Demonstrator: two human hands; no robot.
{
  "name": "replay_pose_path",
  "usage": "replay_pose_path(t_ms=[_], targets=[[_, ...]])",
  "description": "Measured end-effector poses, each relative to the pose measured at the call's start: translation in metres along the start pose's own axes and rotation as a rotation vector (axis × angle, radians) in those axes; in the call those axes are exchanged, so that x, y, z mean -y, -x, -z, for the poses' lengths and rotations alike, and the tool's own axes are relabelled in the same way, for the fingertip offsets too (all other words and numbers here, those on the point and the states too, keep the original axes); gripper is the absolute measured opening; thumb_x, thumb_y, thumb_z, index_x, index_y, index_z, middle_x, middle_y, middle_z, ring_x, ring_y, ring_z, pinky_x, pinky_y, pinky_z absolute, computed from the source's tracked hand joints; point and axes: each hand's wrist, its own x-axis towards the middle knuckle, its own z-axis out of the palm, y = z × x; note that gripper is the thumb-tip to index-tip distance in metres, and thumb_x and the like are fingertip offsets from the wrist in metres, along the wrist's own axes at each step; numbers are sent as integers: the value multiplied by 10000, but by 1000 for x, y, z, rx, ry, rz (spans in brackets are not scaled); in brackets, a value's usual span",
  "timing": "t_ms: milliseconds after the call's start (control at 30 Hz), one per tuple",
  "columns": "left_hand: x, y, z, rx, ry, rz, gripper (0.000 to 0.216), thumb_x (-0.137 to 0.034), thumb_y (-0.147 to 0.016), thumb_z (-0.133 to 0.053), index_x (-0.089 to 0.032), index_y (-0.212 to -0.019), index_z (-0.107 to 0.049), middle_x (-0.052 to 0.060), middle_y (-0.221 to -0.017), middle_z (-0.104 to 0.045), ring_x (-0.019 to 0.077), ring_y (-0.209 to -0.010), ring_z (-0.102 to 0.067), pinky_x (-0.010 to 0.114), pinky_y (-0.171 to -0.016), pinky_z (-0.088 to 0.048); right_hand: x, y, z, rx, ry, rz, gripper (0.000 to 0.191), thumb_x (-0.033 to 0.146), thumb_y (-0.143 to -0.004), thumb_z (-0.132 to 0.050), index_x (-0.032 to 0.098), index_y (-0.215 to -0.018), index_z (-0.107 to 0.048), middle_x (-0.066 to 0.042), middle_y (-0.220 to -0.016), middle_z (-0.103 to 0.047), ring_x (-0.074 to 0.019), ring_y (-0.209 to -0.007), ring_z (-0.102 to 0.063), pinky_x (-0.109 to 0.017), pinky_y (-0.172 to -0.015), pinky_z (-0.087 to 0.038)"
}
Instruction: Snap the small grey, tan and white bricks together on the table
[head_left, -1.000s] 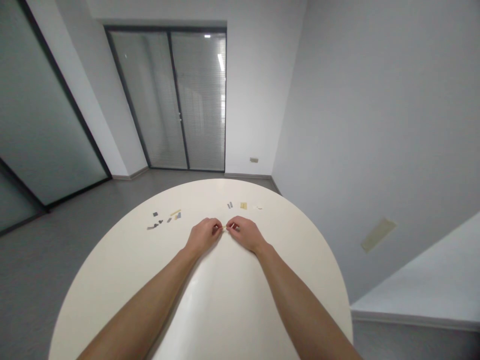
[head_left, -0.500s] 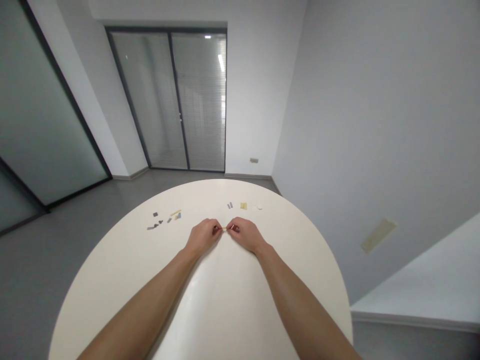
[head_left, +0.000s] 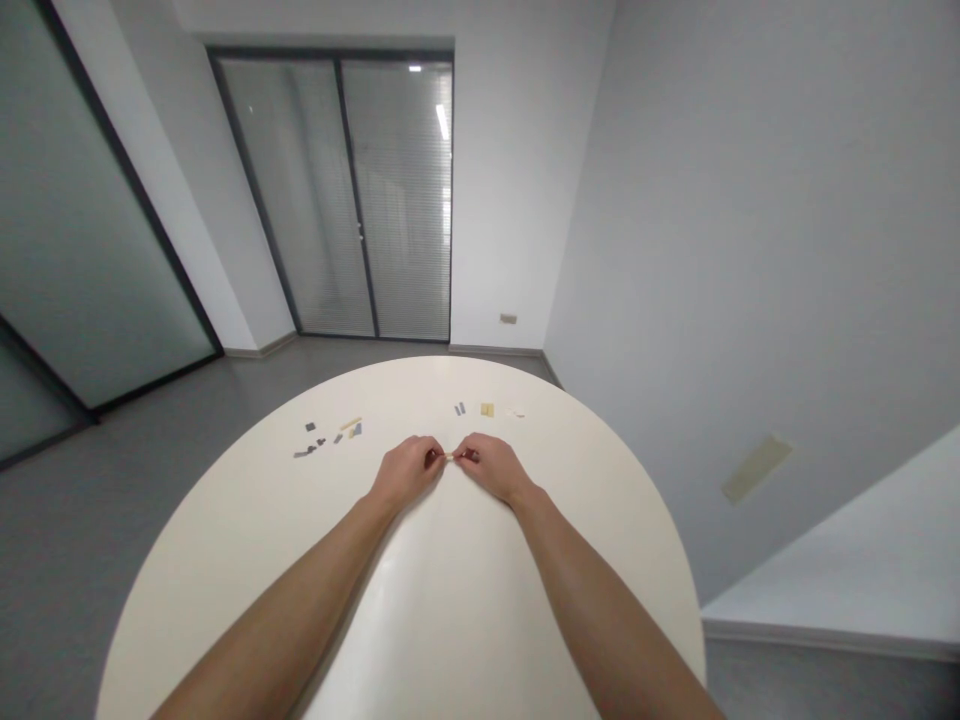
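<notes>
Both hands meet near the middle of the white table (head_left: pixel 442 620), low over its top. Between their fingertips is a tiny pale yellow piece (head_left: pixel 449 457), too small to make out its shape. My left hand (head_left: pixel 409 468) pinches its left end, fingers closed. The other end is pinched by my right hand (head_left: pixel 491 465), its fingers also closed. Beyond the right hand lie two small grey strips (head_left: pixel 460 408), a yellow square piece (head_left: pixel 487 410) and some whitish bits (head_left: pixel 517 413).
To the left lie several small dark grey pieces (head_left: pixel 310 428), a thin yellow strip (head_left: pixel 351 424) and a yellow and grey piece (head_left: pixel 355 431). The round table edge curves before a glass door (head_left: pixel 397 200). A grey wall (head_left: pixel 750 250) stands at the right.
The view has tipped very slightly. Both hands keep the same pinch on the yellow piece, with barely any visible movement.
</notes>
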Motion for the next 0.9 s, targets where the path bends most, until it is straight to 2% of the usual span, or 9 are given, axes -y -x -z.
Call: replay_pose_path(t_ms=[200,633,900], targets=[[0,-1,-1,9,-7,-9,187,-317,-898,-503,-224,-900,-665,41,-910,-694,196,-874,-607,280,-704,-426,0,0,1,12,-12,-12,111,138,-827,-627,216,-855,-700,-9,-911,-710,-152,-867,-628,-252,-794,-443],[1,-1,-2,4,3,-7,145,-296,-888,-550,-232,-950,-665,32,-917,-691,181,-857,-605,268,-701,-430,2,1,0,-8,-16,-26,158,170,-858,-590,230,-965,-689,-4,-923,-703,-133,-794,-619,-240,-746,-450],[-2,0,2,30,16,-42,181,-276,-898,-537,-252,-951,-709,32,-971,-704,190,-931,-600,285,-772,-454,0,-1,-1,5,15,-13,166,138,-845,-596,229,-925,-710,-11,-931,-704,-149,-857,-626,-262,-801,-454]])
